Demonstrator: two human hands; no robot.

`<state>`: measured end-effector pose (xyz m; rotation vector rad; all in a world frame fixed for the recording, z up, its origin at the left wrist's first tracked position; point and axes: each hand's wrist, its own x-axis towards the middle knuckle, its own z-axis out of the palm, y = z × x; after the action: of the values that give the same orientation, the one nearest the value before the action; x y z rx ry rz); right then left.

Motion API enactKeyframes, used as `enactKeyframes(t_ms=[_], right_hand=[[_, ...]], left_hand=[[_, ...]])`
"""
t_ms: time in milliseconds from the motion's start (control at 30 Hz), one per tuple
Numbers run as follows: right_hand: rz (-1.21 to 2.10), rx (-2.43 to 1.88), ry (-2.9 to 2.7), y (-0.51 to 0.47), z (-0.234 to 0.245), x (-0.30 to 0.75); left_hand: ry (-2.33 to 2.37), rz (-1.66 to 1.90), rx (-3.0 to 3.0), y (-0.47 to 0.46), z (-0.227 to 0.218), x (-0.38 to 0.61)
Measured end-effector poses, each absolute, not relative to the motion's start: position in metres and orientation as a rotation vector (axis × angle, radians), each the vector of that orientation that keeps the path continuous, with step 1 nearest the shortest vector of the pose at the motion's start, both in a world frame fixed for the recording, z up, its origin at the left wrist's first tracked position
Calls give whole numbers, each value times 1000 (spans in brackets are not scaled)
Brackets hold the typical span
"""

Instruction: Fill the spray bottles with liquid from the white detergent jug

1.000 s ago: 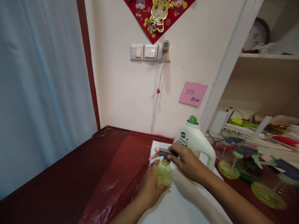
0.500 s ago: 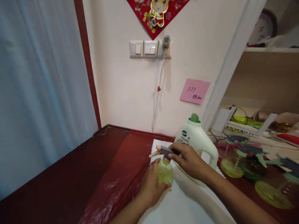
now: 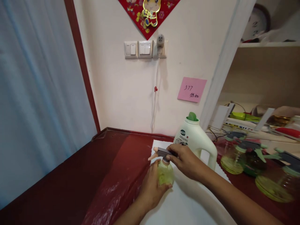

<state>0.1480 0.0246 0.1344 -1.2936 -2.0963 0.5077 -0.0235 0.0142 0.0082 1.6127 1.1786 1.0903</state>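
A small yellow-green spray bottle (image 3: 165, 174) stands on a white cloth (image 3: 187, 203) on the red table. My left hand (image 3: 151, 186) is wrapped round the bottle's body from the left. My right hand (image 3: 187, 161) is closed on its grey trigger head (image 3: 162, 153), whose nozzle points left. Right behind my right hand stands a white detergent jug (image 3: 195, 140) with a green cap.
Several more spray bottles (image 3: 243, 156) stand at the right on the table. A shelf with cables and clutter (image 3: 253, 120) lies beyond them. Shiny red plastic (image 3: 117, 178) covers the table. A wall with switches and a pink note (image 3: 191, 89) is behind, a pale curtain at left.
Both hands stay on the spray bottle with hardly any movement. The camera has shifted slightly, so the scene sits a little lower and to the left.
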Motion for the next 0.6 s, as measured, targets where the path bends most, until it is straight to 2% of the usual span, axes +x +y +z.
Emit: enactKeyframes(t_ms=[233,600], right_hand=[[465,-1303,-2035,26,129,144],[346,-1397,-2036,22,140,142]], left_hand=[[1180,1078,1556,12,18,-24],[1097,1563,1199,18,50,22]])
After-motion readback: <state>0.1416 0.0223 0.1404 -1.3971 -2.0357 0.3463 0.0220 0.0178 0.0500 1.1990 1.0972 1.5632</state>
